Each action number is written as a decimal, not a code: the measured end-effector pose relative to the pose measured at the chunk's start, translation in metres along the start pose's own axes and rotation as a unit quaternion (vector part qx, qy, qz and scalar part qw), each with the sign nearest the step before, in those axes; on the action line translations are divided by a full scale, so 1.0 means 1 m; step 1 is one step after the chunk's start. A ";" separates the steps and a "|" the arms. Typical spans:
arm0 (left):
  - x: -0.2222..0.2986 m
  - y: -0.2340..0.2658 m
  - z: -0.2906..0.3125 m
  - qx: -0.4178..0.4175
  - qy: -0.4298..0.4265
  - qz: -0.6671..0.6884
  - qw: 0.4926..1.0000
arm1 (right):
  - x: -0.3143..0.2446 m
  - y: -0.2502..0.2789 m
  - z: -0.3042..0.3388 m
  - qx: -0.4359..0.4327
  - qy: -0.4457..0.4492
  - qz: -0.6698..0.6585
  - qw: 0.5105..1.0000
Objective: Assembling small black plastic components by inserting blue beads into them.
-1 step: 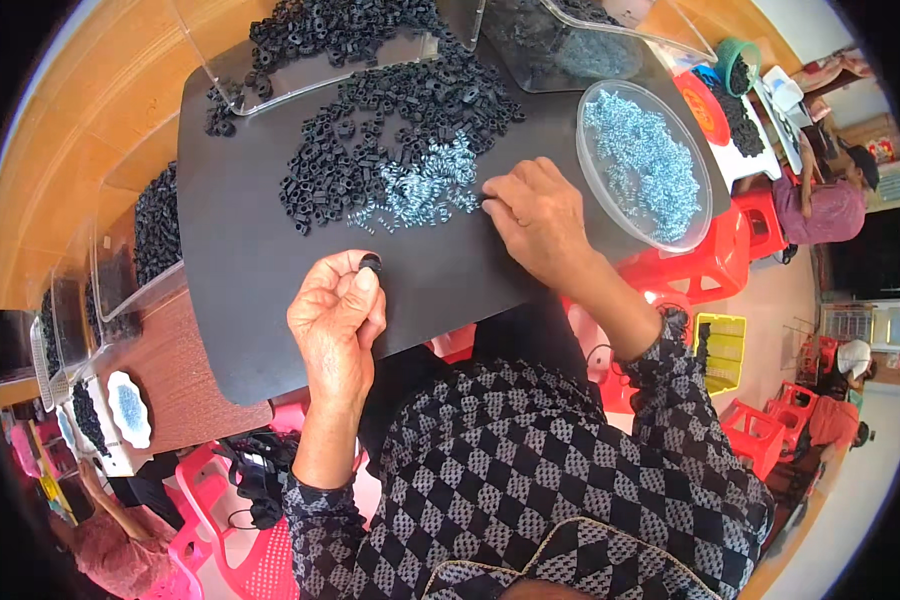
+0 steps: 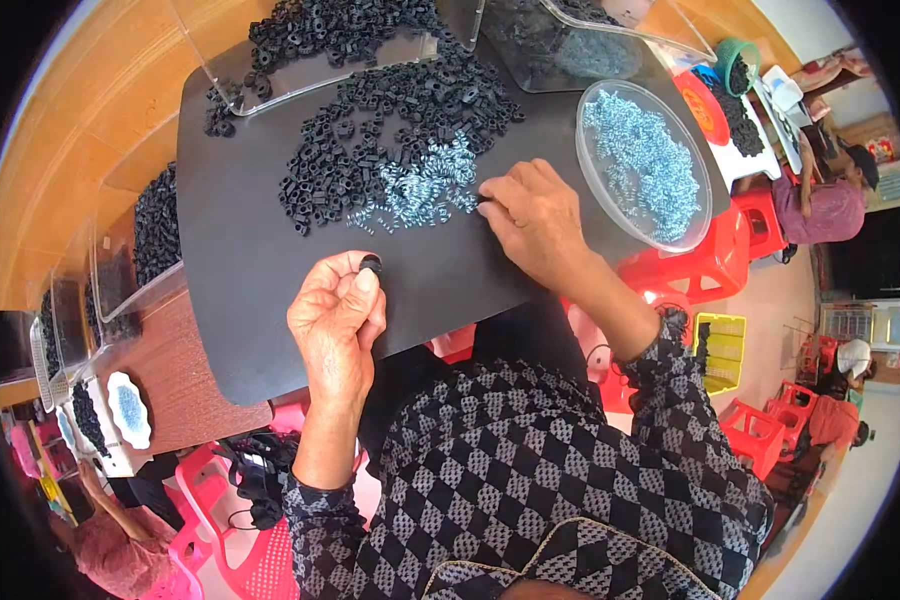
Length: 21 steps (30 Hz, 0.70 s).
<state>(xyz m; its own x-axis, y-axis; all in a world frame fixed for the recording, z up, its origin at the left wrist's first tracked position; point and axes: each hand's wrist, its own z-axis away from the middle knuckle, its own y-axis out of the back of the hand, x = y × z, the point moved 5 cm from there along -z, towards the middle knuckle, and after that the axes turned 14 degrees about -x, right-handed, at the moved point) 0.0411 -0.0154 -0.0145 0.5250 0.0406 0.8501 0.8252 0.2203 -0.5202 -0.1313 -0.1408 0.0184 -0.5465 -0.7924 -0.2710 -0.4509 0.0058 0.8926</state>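
Observation:
My left hand pinches a small black plastic part between thumb and fingertips, just above the near part of the dark table. At the right edge of a heap of small metal coil springs, my right hand has its thumb and forefinger drawn together. Whether a spring sits between those fingertips is too small to make out. Behind and left of the springs spreads a large pile of small black plastic parts, touching the heap.
A clear round tray of more springs stands at the table's right edge. Clear bins of black parts sit at the far side. Red stools and a yellow crate are on the right. Other people sit farther off.
My right hand has shifted very slightly left toward the spring heap. My left hand stays in place with the black plastic part.

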 end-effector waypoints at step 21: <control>0.002 0.002 0.009 0.012 -0.046 -0.093 0.995 | -0.002 -0.002 -0.010 -0.004 -0.034 -0.096 0.995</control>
<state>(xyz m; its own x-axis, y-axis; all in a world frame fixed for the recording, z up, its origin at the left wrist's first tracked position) 0.0421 -0.0062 -0.0130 0.3414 0.0854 0.9360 0.9005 0.2558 -0.3518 -0.1216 -0.1453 0.0208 -0.4966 -0.7355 -0.4609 -0.5460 -0.1480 0.8246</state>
